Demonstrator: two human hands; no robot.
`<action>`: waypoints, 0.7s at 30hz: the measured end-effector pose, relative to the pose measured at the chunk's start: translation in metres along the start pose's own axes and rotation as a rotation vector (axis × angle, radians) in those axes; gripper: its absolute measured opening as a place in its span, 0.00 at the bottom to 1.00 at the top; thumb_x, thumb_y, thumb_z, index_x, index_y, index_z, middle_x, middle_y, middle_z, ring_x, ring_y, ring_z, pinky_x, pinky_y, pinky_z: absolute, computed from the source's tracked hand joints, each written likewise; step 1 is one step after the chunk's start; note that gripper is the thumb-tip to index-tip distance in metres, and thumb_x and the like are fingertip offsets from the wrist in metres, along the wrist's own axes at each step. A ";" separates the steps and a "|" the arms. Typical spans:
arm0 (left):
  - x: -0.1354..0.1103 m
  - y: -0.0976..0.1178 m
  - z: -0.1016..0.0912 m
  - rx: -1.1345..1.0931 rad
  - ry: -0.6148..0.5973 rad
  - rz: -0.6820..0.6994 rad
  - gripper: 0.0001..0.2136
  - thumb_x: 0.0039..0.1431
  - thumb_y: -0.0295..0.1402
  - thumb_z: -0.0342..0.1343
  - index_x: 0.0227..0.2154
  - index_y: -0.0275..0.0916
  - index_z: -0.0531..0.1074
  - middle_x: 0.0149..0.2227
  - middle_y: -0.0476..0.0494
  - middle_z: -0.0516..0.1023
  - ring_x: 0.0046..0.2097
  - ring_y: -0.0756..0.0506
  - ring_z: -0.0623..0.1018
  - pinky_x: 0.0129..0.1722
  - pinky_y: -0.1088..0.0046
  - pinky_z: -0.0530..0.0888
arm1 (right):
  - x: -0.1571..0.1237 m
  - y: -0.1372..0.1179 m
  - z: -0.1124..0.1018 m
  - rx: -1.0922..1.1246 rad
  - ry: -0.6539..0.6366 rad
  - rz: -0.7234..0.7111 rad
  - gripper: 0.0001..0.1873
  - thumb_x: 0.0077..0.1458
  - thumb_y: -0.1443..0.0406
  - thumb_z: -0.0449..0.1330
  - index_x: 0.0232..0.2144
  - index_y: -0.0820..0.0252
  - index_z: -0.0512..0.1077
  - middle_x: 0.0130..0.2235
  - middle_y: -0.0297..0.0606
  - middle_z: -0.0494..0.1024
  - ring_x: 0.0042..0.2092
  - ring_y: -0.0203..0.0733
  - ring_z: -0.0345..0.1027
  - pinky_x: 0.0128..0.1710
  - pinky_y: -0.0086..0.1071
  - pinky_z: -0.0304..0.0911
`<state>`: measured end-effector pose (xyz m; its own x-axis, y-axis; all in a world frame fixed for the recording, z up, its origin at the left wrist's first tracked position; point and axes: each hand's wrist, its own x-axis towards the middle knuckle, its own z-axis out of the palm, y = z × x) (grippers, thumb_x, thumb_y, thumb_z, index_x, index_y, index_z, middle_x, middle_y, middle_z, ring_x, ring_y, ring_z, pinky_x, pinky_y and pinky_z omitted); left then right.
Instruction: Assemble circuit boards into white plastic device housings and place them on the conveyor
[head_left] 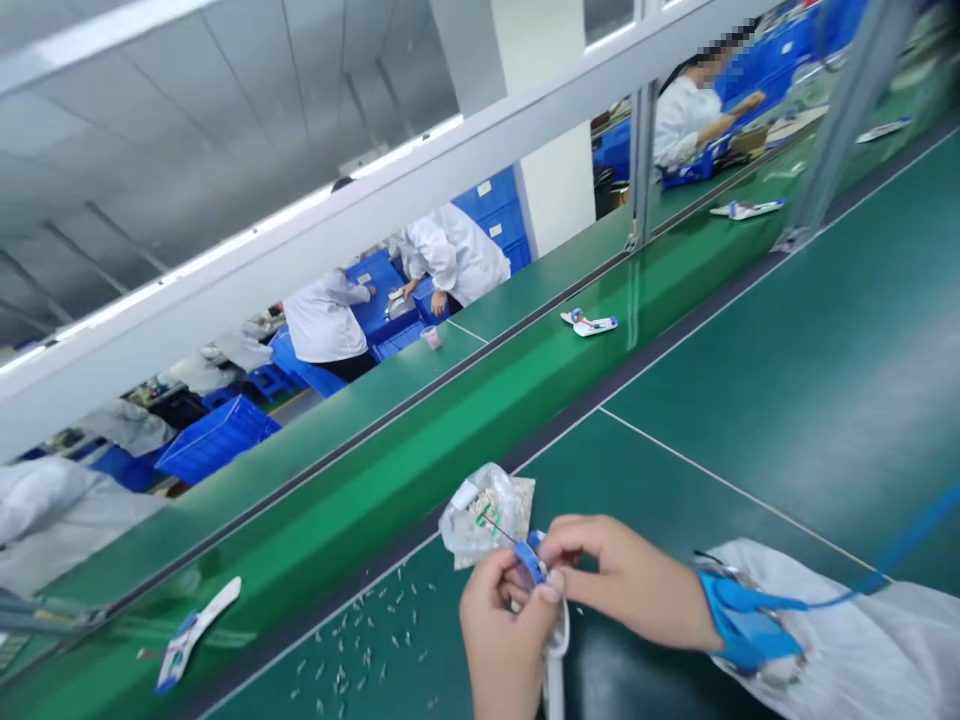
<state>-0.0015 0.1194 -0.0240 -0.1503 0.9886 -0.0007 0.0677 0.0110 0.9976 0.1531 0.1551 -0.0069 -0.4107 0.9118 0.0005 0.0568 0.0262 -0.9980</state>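
Observation:
My left hand (504,628) and my right hand (626,580) meet low in the middle of the view, both pinched on a small blue part (530,562) with a white piece hanging below it. A thin dark wire runs from the part up to a clear plastic bag (484,515) of small components lying on the green mat just beyond my fingers. A blue wrist strap (739,615) with a blue cord sits on my right wrist, beside a white sleeve.
Several tiny white bits (360,630) lie scattered on the green mat (787,380) to the left. A white and blue device (196,632) rests on the green conveyor belt (420,430), another device (591,322) farther along. People in white coats work by blue crates (217,435) beyond.

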 end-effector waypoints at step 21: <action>-0.004 -0.024 -0.005 0.126 0.120 0.374 0.21 0.47 0.51 0.60 0.33 0.37 0.75 0.32 0.41 0.77 0.33 0.43 0.76 0.35 0.72 0.72 | 0.046 -0.008 0.000 -0.255 -0.170 -0.133 0.12 0.48 0.71 0.54 0.33 0.66 0.77 0.31 0.38 0.76 0.35 0.37 0.67 0.38 0.28 0.59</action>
<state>-0.0075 0.1141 -0.0475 -0.2062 0.9036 0.3755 0.2583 -0.3198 0.9116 0.1337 0.1973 0.0016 -0.5743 0.8127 0.0979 0.2100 0.2619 -0.9420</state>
